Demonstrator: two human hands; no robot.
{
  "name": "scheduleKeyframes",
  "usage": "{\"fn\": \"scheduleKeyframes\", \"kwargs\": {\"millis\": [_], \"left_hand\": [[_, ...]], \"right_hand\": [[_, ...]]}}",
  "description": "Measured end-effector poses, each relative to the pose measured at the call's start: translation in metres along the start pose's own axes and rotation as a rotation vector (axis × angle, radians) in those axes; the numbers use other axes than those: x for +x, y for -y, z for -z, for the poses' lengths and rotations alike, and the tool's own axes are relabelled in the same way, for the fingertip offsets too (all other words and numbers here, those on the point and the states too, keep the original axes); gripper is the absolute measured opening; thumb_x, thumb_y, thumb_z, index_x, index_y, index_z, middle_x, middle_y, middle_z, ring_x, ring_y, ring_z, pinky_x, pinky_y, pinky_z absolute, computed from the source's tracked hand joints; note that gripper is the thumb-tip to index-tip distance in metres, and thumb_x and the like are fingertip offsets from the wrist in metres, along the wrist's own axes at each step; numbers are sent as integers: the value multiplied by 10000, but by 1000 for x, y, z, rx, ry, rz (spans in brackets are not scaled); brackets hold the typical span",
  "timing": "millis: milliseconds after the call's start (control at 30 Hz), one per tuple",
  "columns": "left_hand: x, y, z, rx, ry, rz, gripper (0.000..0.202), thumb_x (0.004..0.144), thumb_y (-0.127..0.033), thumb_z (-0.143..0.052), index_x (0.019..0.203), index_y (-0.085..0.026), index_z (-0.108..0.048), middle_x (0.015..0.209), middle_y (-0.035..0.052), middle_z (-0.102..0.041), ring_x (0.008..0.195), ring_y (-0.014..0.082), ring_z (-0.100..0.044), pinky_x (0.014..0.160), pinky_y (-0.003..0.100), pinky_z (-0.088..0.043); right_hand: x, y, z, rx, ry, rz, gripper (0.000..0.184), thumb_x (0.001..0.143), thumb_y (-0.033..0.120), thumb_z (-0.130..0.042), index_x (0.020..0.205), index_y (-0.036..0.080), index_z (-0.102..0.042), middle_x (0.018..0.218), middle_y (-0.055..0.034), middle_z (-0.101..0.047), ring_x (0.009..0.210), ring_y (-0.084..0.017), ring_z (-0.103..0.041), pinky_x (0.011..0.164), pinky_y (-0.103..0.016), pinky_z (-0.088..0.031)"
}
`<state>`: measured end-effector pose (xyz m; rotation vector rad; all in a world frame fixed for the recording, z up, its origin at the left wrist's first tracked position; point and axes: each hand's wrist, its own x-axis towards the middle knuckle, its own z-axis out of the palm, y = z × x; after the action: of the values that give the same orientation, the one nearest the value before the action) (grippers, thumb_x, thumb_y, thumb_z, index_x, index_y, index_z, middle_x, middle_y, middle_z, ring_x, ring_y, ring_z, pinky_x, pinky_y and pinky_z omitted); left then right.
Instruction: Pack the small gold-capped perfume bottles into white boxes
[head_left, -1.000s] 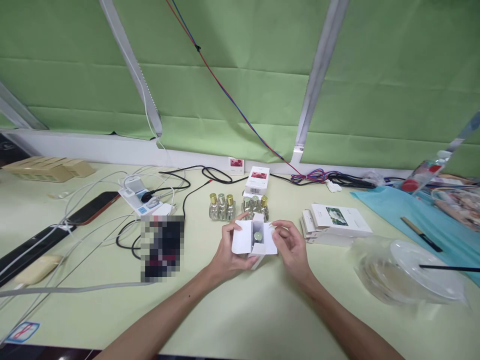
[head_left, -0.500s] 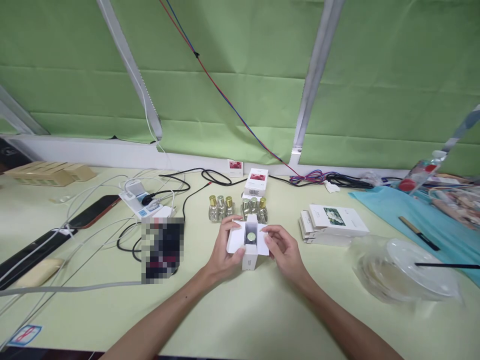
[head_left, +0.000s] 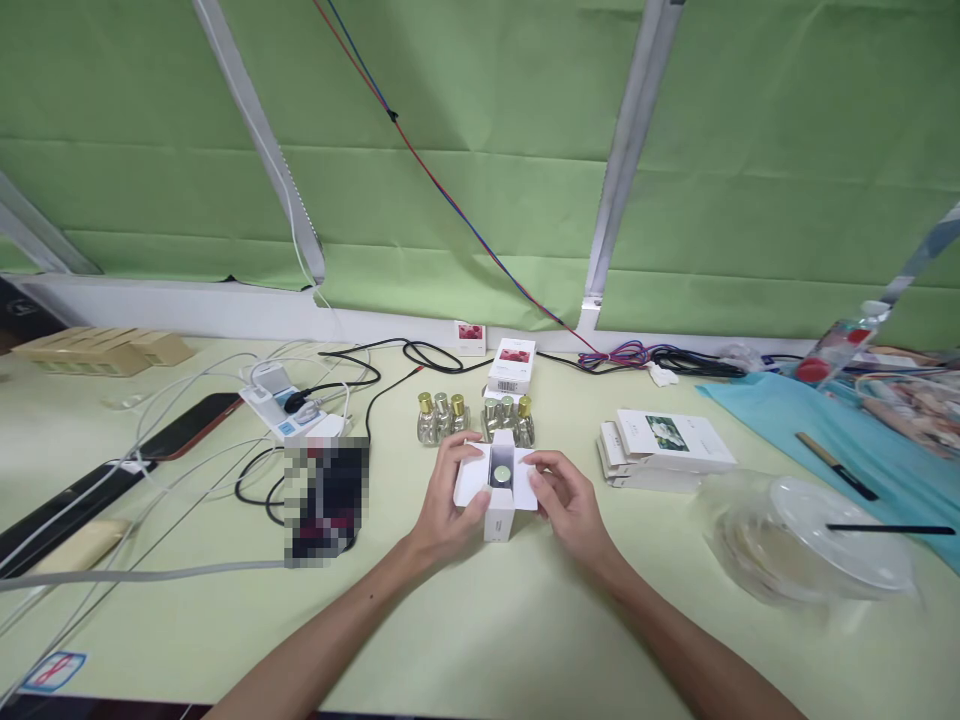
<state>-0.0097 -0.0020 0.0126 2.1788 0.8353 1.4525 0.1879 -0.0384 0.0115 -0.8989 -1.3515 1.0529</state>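
A small white carton (head_left: 498, 500) stands upright on the pale green table (head_left: 480, 620), its top flaps spread open. Inside it shows the round cap of a bottle (head_left: 501, 473). My left hand (head_left: 450, 505) grips the carton's left side and left flap. My right hand (head_left: 562, 495) holds the right flap and side. Just behind the carton stand several small glass bottles with gold caps (head_left: 474, 418).
Flat white cartons (head_left: 664, 445) lie stacked to the right, a clear plastic bowl with lid (head_left: 810, 545) further right on the table by a blue sheet (head_left: 847, 430). A power strip (head_left: 289, 410), cables, phones (head_left: 187, 425) and a pixelated object (head_left: 326, 500) fill the left. Red-printed boxes (head_left: 511, 366) sit at the back.
The carton went from tilted to upright on the table, and both hands settled closer round it. In the last half second almost nothing moved.
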Motion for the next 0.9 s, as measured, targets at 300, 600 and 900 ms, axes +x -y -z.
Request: {"fn": "scheduleKeyframes", "kwargs": {"millis": [300,600,900], "left_hand": [[2,-4,1,-13,14,-3,325,971,-476,-506,1201,-247,-497,1285,123,-461,1227,289,-496,1001,459,-452],[1,-5,4,12,65,3,328,950,-433,-543,1210,-233,-535,1304,134,-451,1259,304,-493,1036,489,-442],[4,-7,4,-14,43,16,287,979,-453,-492,1142,-228,-566,1246,122,-495,1207,284,-525,996,458,-469]], "right_hand": [[-1,1,-1,-4,-8,-12,249,986,428,-569,1106,210,-587,664,41,-533,578,-116,-492,567,-245,-409],[-2,1,0,-44,-36,32,247,994,422,-550,1134,221,-582,688,35,-552,587,-119,-530,563,-243,-426],[-4,5,-1,-98,-61,137,244,1000,397,-530,1178,242,-589,1105,-67,-603,651,-110,-583,580,-257,-485]]}}
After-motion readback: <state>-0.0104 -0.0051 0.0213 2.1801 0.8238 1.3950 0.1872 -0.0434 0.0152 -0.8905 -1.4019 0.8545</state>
